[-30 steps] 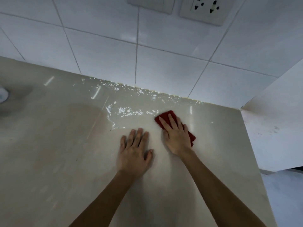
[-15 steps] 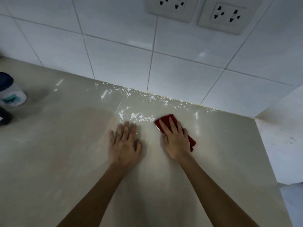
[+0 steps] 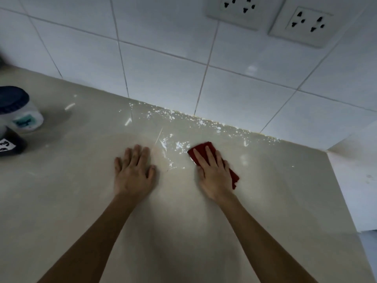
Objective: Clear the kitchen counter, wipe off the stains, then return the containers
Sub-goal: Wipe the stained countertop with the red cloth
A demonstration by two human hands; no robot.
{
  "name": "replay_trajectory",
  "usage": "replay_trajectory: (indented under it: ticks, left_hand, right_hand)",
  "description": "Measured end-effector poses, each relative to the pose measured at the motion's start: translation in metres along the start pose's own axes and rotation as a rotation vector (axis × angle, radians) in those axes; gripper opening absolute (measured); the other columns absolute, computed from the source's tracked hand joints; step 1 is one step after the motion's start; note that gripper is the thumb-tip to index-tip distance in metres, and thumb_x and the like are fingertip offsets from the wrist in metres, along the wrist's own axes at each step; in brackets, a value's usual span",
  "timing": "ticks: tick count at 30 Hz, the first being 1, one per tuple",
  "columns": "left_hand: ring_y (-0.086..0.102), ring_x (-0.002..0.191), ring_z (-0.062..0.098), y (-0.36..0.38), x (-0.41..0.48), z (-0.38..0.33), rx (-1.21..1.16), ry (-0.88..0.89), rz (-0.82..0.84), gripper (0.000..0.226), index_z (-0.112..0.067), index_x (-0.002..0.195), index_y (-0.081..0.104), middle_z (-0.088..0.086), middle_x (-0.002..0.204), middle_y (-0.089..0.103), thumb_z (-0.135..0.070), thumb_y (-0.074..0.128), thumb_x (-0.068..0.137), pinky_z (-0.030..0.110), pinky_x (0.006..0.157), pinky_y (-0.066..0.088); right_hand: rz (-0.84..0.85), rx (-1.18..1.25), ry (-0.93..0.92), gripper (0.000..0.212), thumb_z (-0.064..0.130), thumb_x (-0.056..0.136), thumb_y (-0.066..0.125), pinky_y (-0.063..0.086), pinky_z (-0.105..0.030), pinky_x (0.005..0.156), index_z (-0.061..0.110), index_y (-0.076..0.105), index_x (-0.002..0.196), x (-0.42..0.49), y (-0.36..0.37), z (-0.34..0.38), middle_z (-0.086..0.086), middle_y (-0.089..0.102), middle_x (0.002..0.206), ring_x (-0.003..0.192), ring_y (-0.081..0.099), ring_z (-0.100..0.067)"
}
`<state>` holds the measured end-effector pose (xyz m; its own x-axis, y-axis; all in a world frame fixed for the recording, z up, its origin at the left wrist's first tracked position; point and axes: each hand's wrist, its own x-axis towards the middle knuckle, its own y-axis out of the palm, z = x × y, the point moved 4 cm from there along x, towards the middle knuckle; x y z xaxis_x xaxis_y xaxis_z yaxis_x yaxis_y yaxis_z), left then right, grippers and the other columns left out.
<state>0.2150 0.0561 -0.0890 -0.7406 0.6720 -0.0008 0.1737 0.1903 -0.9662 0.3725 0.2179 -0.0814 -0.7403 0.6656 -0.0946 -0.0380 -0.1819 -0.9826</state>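
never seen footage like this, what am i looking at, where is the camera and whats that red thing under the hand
There is no machine here: it is a person's two bare hands, filmed by one wide-angle camera worn on the head, looking forward and down. That is why both forearms reach in from the bottom edge.

The surface is a beige kitchen counter against a white tiled wall with two power sockets. The right hand lies flat on a red cloth, pressing it to the counter. White stains lie to the left of the cloth and along the wall edge. The left hand rests flat and empty on the counter.

At the far left stand a white jar with a dark blue lid and, nearer, a dark container with a white label, cut off by the frame.
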Motion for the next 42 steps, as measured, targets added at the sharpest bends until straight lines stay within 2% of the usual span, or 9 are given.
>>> replay_trajectory:
  ticks: [4,9,16,18,21,24,33,37,42]
  left_hand:
    - [0.016,0.143,0.029,0.0,0.0,0.0,0.0,0.011,0.002,0.071,-0.022,0.145,0.028,0.006,0.155,0.024,-0.05,0.016,0.081,0.053,0.113,0.011]
    - [0.012,0.144,0.028,0.0,0.0,0.001,-0.01,0.018,-0.02,0.071,-0.022,0.146,0.025,0.006,0.156,0.02,-0.05,0.014,0.082,0.051,0.114,0.006]
    - [0.007,0.145,0.023,-0.008,0.006,0.007,-0.016,0.031,0.015,0.061,-0.027,0.148,0.016,0.0,0.158,0.014,-0.048,0.029,0.093,0.047,0.116,-0.001]
    - [0.005,0.146,0.021,-0.014,0.013,0.022,-0.025,0.027,0.004,0.061,-0.028,0.149,0.013,0.0,0.158,0.012,-0.047,0.03,0.093,0.046,0.116,-0.004]
    - [0.0,0.146,0.023,-0.016,0.022,0.052,-0.02,0.002,0.019,0.06,-0.028,0.149,0.012,0.001,0.159,0.008,-0.046,0.026,0.094,0.047,0.116,-0.004]
    - [0.002,0.145,0.026,-0.017,0.023,0.06,-0.011,0.006,0.015,0.062,-0.026,0.149,0.016,0.002,0.158,0.01,-0.048,0.021,0.091,0.049,0.116,-0.002]
    - [0.0,0.146,0.024,-0.015,0.02,0.062,-0.066,0.021,-0.001,0.062,-0.026,0.149,0.016,0.002,0.159,0.009,-0.049,0.022,0.092,0.047,0.117,-0.002]
    - [0.0,0.146,0.025,-0.016,0.02,0.063,-0.068,0.021,-0.004,0.066,-0.026,0.149,0.015,0.002,0.159,0.008,-0.05,0.017,0.088,0.047,0.117,-0.002]
    - [-0.001,0.146,0.023,-0.016,0.02,0.063,-0.094,0.019,-0.02,0.063,-0.026,0.149,0.015,0.002,0.159,0.008,-0.047,0.02,0.091,0.046,0.117,-0.003]
  right_hand:
    - [0.004,-0.022,0.015,0.07,0.051,0.077,-0.006,0.012,-0.042,0.115,0.049,0.009,0.145,-0.011,-0.003,-0.02,0.006,0.007,0.159,0.145,0.006,-0.023]
    - [0.044,0.014,0.182,0.051,0.041,0.098,0.021,0.008,-0.049,0.116,0.045,0.007,0.147,0.045,-0.003,0.006,0.003,0.003,0.16,0.145,0.002,-0.028]
    - [0.03,-0.05,-0.056,0.053,0.043,0.095,0.016,0.011,-0.045,0.116,0.045,0.011,0.147,0.003,0.005,0.043,0.007,0.005,0.159,0.146,0.004,-0.023]
    - [0.034,-0.041,-0.04,0.057,0.047,0.09,0.008,0.013,-0.043,0.115,0.046,0.011,0.146,-0.001,0.002,0.029,0.008,0.006,0.159,0.146,0.005,-0.022]
    - [0.015,-0.037,0.08,0.051,0.039,0.098,0.023,0.014,-0.047,0.115,0.045,0.01,0.147,0.024,0.001,0.025,0.005,0.006,0.16,0.145,0.005,-0.025]
    - [0.034,-0.027,0.14,0.052,0.037,0.099,0.022,0.012,-0.05,0.115,0.044,0.005,0.148,0.063,0.0,0.046,0.002,0.003,0.16,0.145,0.003,-0.029]
    - [-0.001,-0.008,-0.164,0.051,0.036,0.099,0.027,0.012,-0.043,0.116,0.045,0.01,0.147,0.048,0.013,0.115,0.007,0.007,0.159,0.146,0.004,-0.021]
    - [0.026,-0.014,-0.072,0.05,0.037,0.099,0.025,0.012,-0.044,0.116,0.046,0.01,0.146,0.053,0.009,0.091,0.008,0.005,0.159,0.146,0.002,-0.021]
    - [0.068,0.041,-0.042,0.05,0.037,0.1,0.024,0.006,-0.047,0.117,0.043,0.01,0.148,0.083,0.007,0.133,0.003,0.003,0.16,0.146,-0.001,-0.026]
